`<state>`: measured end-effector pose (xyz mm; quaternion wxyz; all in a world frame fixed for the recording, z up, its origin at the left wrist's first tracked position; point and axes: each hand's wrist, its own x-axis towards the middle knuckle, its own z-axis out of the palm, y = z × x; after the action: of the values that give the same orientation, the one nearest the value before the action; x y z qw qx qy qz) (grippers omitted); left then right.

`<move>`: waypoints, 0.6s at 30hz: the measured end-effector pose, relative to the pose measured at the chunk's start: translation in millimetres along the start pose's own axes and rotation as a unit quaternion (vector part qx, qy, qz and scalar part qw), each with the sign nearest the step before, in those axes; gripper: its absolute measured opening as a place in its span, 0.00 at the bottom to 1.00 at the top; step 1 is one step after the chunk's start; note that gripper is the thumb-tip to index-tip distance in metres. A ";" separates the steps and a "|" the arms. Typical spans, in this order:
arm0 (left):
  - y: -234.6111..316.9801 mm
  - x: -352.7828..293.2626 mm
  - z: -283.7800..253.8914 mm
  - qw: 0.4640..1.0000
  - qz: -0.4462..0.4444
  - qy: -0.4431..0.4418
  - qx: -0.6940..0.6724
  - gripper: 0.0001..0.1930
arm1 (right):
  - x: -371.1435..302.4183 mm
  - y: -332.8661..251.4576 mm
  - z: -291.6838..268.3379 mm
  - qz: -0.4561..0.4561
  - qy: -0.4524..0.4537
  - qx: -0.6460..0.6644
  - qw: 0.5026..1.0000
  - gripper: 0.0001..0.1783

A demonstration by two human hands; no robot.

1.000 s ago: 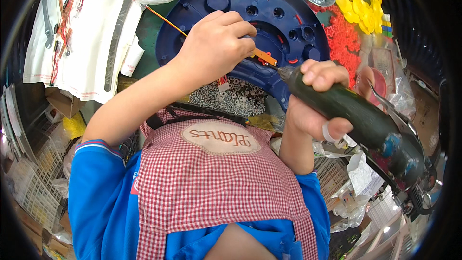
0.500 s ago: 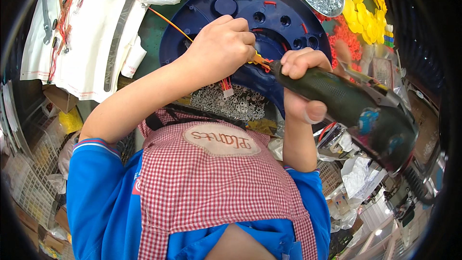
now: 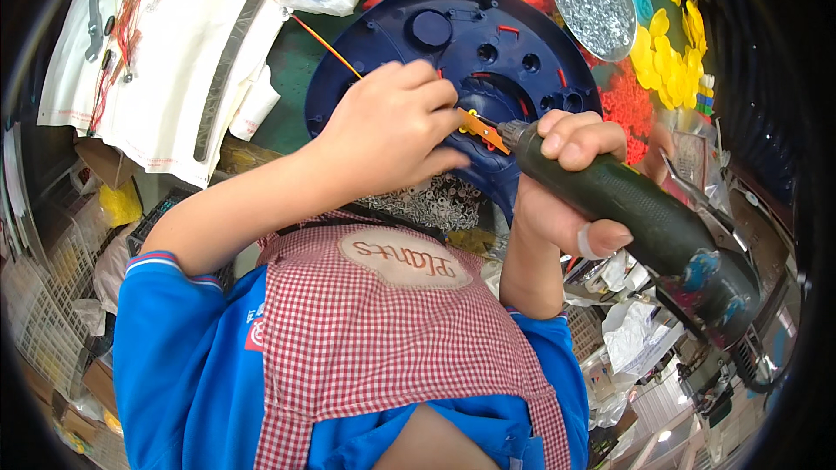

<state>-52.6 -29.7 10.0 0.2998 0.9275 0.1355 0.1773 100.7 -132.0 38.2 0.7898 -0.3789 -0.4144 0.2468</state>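
A dark curved power screwdriver (image 3: 623,196) is gripped in my right hand (image 3: 570,187), its nose pointing left. The thin bit reaches an orange strip (image 3: 489,135) with a small yellow part under it, over the dark blue round plastic base (image 3: 383,30). My left hand (image 3: 396,126) is beside the strip's left end, back upward. Its thumb is stretched apart from the bent fingers, whose tips are partly hidden. A thin orange wire (image 3: 326,45) runs from the white sheets to behind that hand.
Silver screws (image 3: 440,200) lie in a heap below the base. A round dish of metal parts (image 3: 595,7) stands back right, beside yellow discs (image 3: 666,65) and red pieces (image 3: 627,104). White sheets (image 3: 174,61) with red wires (image 3: 126,35) are at left.
My left hand has drawn back toward me, its thumb now spread, and more of the orange strip shows. The screwdriver stays at the strip. The whole view has shifted slightly.
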 end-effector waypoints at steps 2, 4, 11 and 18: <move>3.3 -8.2 4.0 0.999 -0.011 -0.025 0.023 0.25 | 1.8 5.5 3.3 0.018 -0.006 0.005 1.000 0.60; 4.4 -11.7 7.6 0.999 -0.019 -0.032 0.032 0.26 | 2.5 4.2 10.5 0.062 -0.001 -0.021 0.998 0.59; 1.2 -12.4 10.6 0.999 -0.007 -0.033 0.019 0.25 | -1.2 22.1 7.3 0.060 -0.048 -0.020 0.997 0.51; -2.4 -13.8 14.8 0.999 0.005 -0.017 0.030 0.23 | 12.7 30.2 -4.8 0.106 -0.122 0.072 0.984 0.52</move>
<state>-59.3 -40.3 -6.0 0.2729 0.9397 0.1313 0.1586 109.2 -107.2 18.2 0.7278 -0.3295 -0.4465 0.4029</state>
